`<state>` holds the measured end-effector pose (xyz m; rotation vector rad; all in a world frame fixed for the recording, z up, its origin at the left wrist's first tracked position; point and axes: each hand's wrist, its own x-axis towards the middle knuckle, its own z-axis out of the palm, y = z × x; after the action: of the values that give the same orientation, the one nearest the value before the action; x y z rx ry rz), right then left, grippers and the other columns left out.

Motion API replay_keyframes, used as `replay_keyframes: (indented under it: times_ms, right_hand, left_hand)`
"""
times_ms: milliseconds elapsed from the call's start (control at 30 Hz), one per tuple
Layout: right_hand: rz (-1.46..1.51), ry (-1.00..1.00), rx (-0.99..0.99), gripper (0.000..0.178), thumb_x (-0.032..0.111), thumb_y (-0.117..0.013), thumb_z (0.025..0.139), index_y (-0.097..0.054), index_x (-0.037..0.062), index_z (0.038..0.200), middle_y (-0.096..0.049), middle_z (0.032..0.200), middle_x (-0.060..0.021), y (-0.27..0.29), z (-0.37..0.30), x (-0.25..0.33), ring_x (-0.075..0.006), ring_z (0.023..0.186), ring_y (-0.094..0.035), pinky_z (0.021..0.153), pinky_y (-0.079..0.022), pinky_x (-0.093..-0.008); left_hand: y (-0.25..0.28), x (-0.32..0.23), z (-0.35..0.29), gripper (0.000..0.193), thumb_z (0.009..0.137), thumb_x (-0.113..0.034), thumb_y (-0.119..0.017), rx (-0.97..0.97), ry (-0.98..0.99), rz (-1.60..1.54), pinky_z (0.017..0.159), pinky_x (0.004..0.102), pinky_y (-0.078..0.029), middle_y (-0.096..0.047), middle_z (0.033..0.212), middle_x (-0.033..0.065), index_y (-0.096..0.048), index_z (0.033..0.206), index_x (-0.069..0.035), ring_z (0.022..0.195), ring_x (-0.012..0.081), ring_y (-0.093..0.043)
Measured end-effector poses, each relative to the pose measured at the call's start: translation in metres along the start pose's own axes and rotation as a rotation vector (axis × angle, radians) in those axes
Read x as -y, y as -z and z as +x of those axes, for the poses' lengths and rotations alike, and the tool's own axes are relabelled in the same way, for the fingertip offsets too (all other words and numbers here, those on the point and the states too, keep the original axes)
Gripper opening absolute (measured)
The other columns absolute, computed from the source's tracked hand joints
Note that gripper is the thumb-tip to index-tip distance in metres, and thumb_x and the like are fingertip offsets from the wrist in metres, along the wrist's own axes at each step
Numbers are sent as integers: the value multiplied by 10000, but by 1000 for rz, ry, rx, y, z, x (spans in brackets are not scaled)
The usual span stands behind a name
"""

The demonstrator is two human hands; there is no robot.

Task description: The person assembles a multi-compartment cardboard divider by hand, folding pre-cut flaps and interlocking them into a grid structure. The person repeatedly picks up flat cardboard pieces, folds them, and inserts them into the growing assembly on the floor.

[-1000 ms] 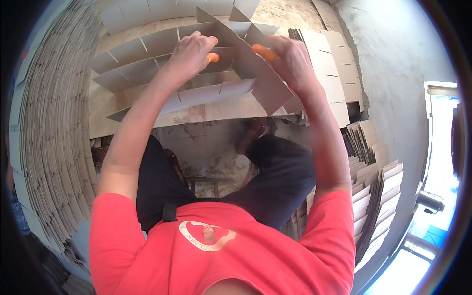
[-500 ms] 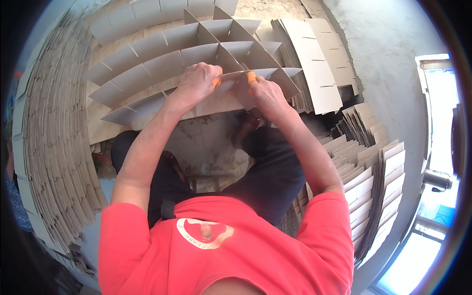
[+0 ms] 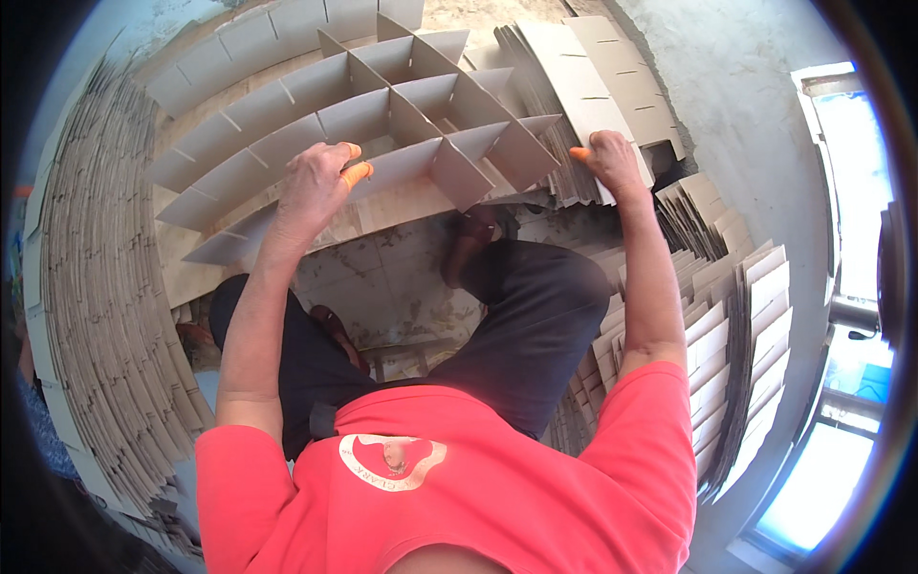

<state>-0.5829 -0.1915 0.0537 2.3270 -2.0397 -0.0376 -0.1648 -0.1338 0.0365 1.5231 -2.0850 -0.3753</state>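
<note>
Seated person, viewed from above the head, at work on a cardboard divider grid (image 3: pixel 382 124). The grid consists of long slotted strips crossed by shorter strips, forming open cells; it lies on the floor ahead of the knees, tilted up towards the far side.

Left hand (image 3: pixel 314 184): resting on the nearest long strip (image 3: pixel 287 215) of the grid, fingers curled over its upper edge and closed on it. Orange finger covers (image 3: pixel 356 173) show on two fingertips.

Right hand (image 3: pixel 612 161): away from the grid, to its right, fingers bent and closed around the edge of a loose slotted strip (image 3: pixel 598 86) at the top of a leaning stack of strips (image 3: pixel 559 115). An orange cover shows on one fingertip; whether the grip takes one strip or several cannot be told from here.

Surroundings: flat stacks of cardboard sheets (image 3: pixel 91 316) fanned along the left wall; further bundles of cut strips (image 3: pixel 746 335) standing on edge at the right, beside a bright doorway (image 3: pixel 841 287). The person wears a red shirt (image 3: pixel 478 488) and dark trousers (image 3: pixel 516 316); bare tiled floor (image 3: pixel 382 287) shows between the legs.
</note>
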Motion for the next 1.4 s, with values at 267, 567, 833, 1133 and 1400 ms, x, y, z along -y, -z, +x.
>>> replay_keyframes:
  times_ms: [267,567,833,1133,1400]
  right_hand:
    - [-5,6,-147,211,172,-681,775,-610,-27,783,-612,762,-245,24,4,-3,-403,746,-603,680,-470,-458]
    - [-172,-87,-421,250,202,-709,789,-629,-31,831,-642,778,-191,61,-5,27,-339,681,-635,594,-476,-432]
    - [919,243,-291,371,108,-737,772,-637,-24,1104,-691,923,-158,124,-14,181,-153,777,-658,710,-513,-265]
    - [897,307,-85,361,48,-707,775,-641,-1,1126,-694,892,-82,103,-2,233,-88,797,-620,725,-512,-243]
    - [895,310,16,384,40,-694,785,-626,3,1161,-692,884,-68,106,7,242,-73,792,-604,720,-510,-240]
  left_hand:
    - [18,10,-16,323,733,-251,-748,-59,64,-66,662,378,-482,-646,770,140,-674,952,-26,709,280,-619]
    - [54,11,-42,505,668,-290,-789,-101,-40,28,757,367,-482,-669,908,142,-652,1046,16,850,288,-620]
    - [27,35,-55,240,716,-168,-739,-133,-12,-30,638,391,-452,-604,717,124,-686,906,-31,693,277,-575]
    - [22,34,-52,136,738,-139,-698,-158,-42,-44,605,417,-441,-540,646,139,-659,802,-25,668,312,-559]
    - [23,34,-47,123,746,-137,-668,-204,-14,-71,604,449,-459,-557,643,186,-617,743,-25,672,355,-579]
